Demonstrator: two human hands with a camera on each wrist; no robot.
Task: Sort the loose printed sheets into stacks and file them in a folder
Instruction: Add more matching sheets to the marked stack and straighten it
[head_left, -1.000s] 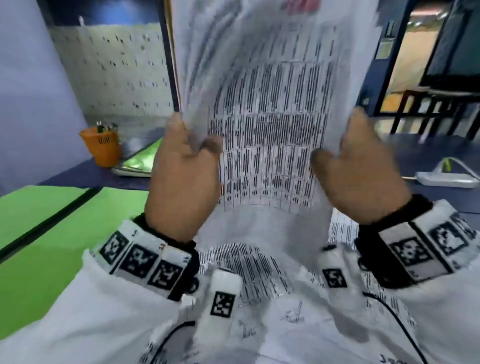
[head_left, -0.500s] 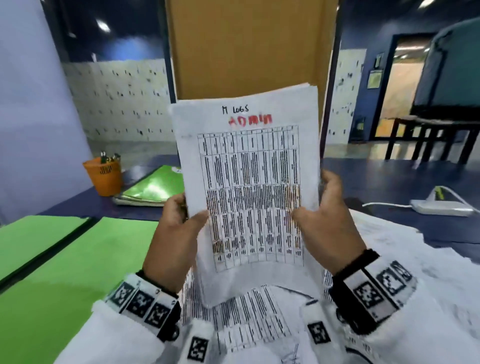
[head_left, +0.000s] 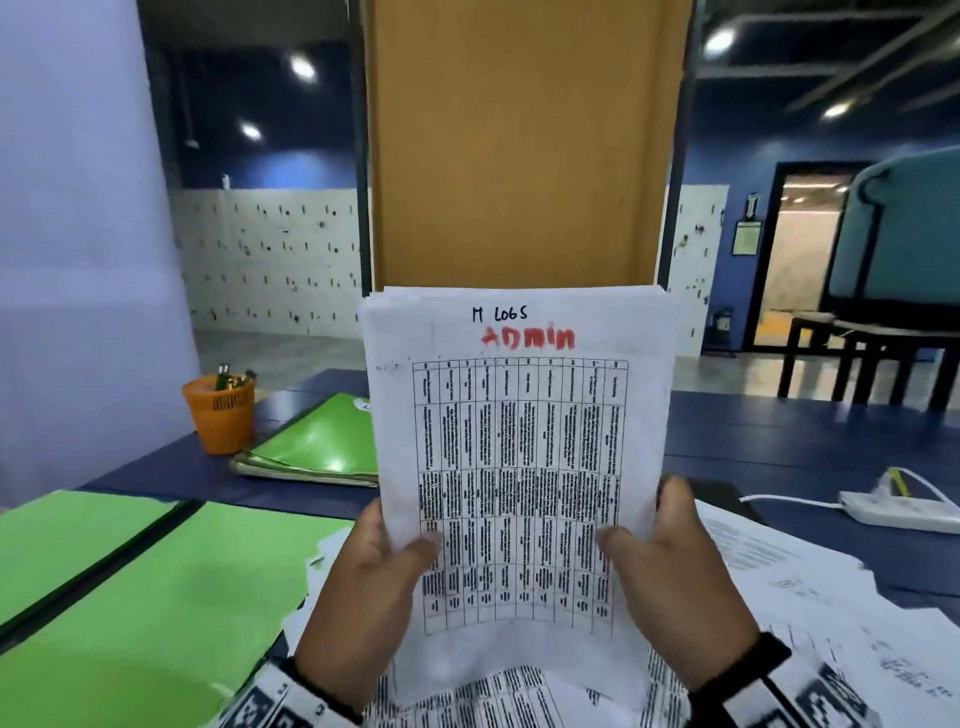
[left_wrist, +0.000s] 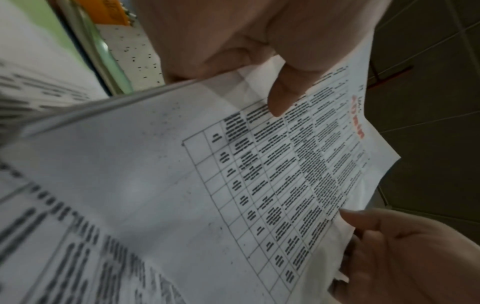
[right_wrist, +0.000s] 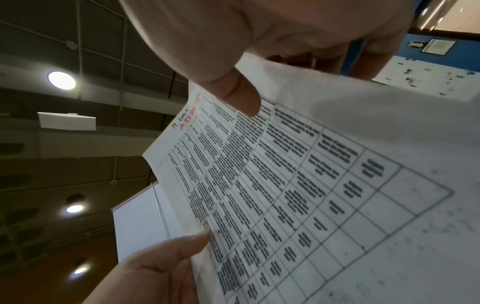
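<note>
Holding sheet stack (head_left: 519, 441) upright, long axis vertical, heading uppermost.

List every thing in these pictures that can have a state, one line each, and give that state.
Stack of sheets: upright, gripped at both lower edges.
Left hand: grips the stack's left edge.
Right hand: grips the right edge.
Open green folder: lying flat.
Closed green folders: stacked.
Orange cup: upright, holding pens.
Loose sheets: scattered.
</note>
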